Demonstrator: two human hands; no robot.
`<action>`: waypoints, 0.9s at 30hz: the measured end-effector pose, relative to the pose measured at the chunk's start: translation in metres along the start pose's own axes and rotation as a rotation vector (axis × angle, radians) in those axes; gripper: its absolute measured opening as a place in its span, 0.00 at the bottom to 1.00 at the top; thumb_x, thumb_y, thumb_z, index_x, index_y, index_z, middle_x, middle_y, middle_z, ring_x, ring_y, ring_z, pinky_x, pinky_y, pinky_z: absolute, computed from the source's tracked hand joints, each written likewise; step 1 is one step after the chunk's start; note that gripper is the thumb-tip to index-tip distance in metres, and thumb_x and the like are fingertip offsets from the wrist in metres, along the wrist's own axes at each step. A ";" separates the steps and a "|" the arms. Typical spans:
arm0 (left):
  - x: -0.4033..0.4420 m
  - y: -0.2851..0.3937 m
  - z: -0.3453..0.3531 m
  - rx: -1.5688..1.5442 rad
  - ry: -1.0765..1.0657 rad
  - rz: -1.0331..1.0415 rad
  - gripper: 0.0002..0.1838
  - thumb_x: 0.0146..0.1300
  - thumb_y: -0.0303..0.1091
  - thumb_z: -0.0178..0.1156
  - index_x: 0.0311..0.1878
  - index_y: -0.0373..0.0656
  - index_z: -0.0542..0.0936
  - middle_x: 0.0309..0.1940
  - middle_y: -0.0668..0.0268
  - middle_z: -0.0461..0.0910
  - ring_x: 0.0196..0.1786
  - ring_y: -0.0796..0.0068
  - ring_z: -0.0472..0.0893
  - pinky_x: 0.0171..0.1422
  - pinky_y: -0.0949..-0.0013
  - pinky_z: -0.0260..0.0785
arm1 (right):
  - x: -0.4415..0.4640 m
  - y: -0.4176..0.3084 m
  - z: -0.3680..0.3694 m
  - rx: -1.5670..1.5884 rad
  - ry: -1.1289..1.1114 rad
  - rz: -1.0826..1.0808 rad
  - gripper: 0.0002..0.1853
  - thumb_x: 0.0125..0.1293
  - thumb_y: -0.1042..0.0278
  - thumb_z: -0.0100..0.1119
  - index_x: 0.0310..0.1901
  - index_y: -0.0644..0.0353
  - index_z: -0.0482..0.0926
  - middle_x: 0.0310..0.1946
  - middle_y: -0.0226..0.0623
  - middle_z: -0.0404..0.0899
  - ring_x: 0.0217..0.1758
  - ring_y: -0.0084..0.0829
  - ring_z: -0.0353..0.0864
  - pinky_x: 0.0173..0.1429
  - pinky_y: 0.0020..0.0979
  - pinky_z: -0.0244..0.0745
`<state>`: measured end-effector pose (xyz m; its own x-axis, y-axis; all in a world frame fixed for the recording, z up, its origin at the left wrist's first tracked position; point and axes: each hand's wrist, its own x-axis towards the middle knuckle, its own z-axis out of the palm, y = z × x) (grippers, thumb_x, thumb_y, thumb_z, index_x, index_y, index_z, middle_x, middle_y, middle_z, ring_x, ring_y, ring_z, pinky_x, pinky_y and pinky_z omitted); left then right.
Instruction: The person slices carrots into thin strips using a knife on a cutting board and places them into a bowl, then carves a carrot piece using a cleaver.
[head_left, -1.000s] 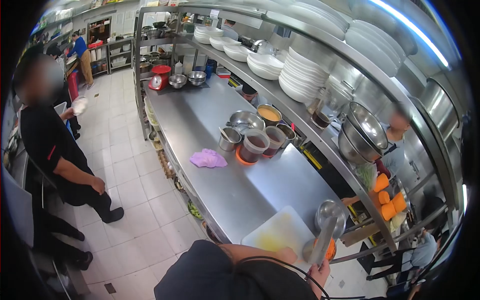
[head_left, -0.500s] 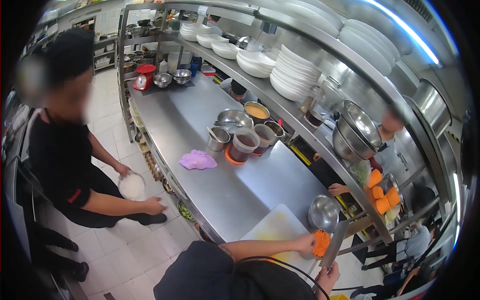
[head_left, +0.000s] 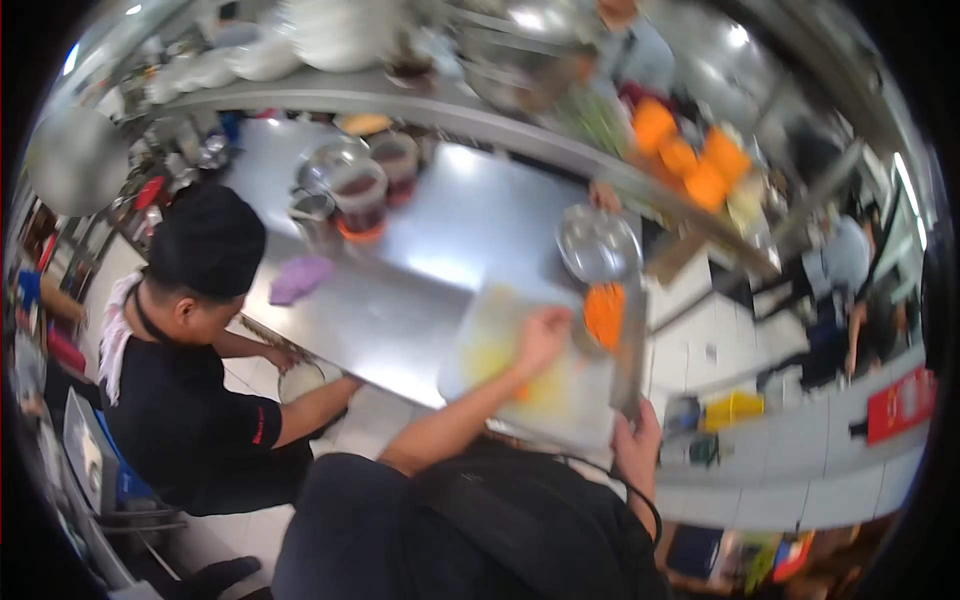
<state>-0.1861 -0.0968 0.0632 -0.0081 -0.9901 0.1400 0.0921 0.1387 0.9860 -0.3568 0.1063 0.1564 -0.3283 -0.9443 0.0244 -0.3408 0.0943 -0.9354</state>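
Observation:
My right hand (head_left: 638, 440) is wrapped round the handle of a wide-bladed kitchen knife (head_left: 629, 365), whose blade points away from me along the board's right edge. My left hand (head_left: 545, 335) is over the white cutting board (head_left: 475, 365), just left of a small container heaped with orange shreds (head_left: 604, 315). Its fingers look curled but are smeared by motion, so I cannot make out whether anything is in them. Yellow and orange stains mark the board. A metal bowl (head_left: 600, 245) sits beyond the container.
At my left a co-worker in black (head_left: 200, 400) holds a round container (head_left: 300, 380) of white content. On the steel table (head_left: 350, 320) are a purple cloth (head_left: 298, 280) and tubs of dark liquid (head_left: 358, 195). Large orange pieces (head_left: 700, 160) lie beyond the shelf rail.
My left hand has moved left, away from the orange shreds. My right hand still grips the knife. The view has swung right, and the co-worker has bent forward and come closer to the table.

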 end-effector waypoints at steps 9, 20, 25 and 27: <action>-0.168 0.013 -0.108 -0.141 0.362 -0.329 0.10 0.81 0.37 0.60 0.48 0.40 0.85 0.28 0.72 0.78 0.28 0.87 0.72 0.29 0.77 0.60 | -0.005 0.045 -0.003 -0.230 -0.401 -0.048 0.28 0.69 0.79 0.59 0.72 0.66 0.74 0.57 0.55 0.84 0.60 0.48 0.86 0.65 0.39 0.78; -0.251 0.052 -0.101 -0.960 0.230 -0.691 0.39 0.82 0.66 0.45 0.78 0.40 0.71 0.58 0.58 0.85 0.55 0.64 0.84 0.61 0.59 0.76 | 0.044 0.083 0.052 -0.537 -0.409 -0.510 0.26 0.65 0.79 0.62 0.67 0.62 0.79 0.56 0.49 0.78 0.57 0.52 0.79 0.60 0.47 0.76; -0.306 -0.009 -0.137 0.284 0.075 -0.668 0.30 0.77 0.54 0.58 0.70 0.40 0.79 0.51 0.53 0.88 0.52 0.53 0.87 0.59 0.53 0.79 | 0.010 0.056 0.060 -0.395 -0.455 -0.546 0.17 0.68 0.78 0.61 0.58 0.64 0.82 0.48 0.48 0.82 0.52 0.52 0.81 0.56 0.49 0.76; -0.325 -0.022 -0.155 0.889 -0.346 -0.535 0.23 0.71 0.49 0.64 0.59 0.41 0.87 0.44 0.48 0.89 0.49 0.46 0.88 0.58 0.49 0.80 | -0.016 0.059 0.065 -0.361 -0.650 -0.509 0.13 0.69 0.77 0.61 0.55 0.64 0.83 0.44 0.49 0.84 0.48 0.53 0.84 0.52 0.49 0.79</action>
<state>-0.0310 0.2186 -0.0176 -0.1257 -0.8865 -0.4453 -0.7573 -0.2042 0.6203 -0.3147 0.1070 0.0777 0.4635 -0.8806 0.0986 -0.6011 -0.3942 -0.6952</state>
